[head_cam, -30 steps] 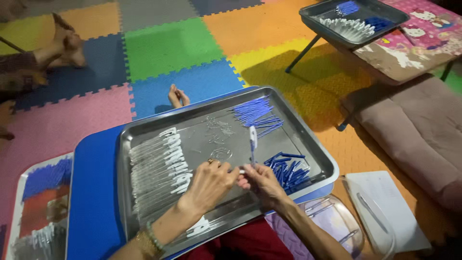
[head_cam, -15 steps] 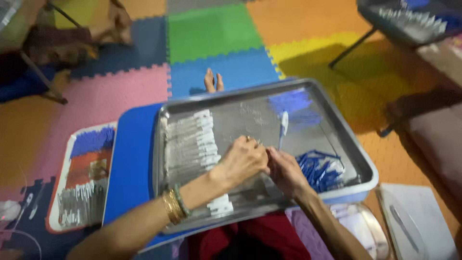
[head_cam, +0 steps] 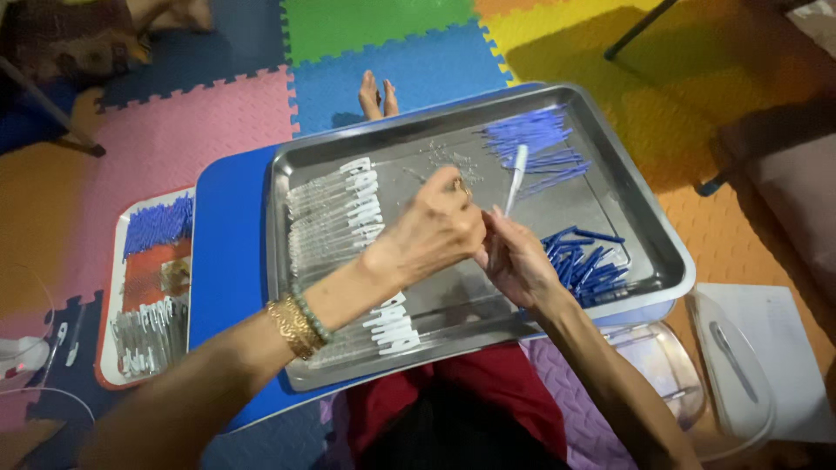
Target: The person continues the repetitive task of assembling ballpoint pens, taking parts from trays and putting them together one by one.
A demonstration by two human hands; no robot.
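A large steel tray (head_cam: 649, 222) rests on a blue board (head_cam: 231, 252) over my lap. My right hand (head_cam: 518, 261) holds a clear pen barrel with a white tip (head_cam: 515, 174) upright over the tray's middle. My left hand (head_cam: 435, 231), with bangles at the wrist, pinches a small part right against that pen. Rows of clear pen barrels with white caps (head_cam: 335, 213) lie on the tray's left. Thin blue refills (head_cam: 531, 139) are piled at its far right, dark blue caps (head_cam: 585, 261) at its near right.
Coloured foam mats cover the floor (head_cam: 366, 35). A smaller tray (head_cam: 148, 287) with blue and clear pen parts lies on the floor at left. A clear plastic container (head_cam: 670, 370) and white paper (head_cam: 771, 348) lie at right. My bare feet (head_cam: 376, 94) show beyond the tray.
The view has swung left and down. Both hands rose from the tray's floor and came together around the pen, which now stands lifted between them.
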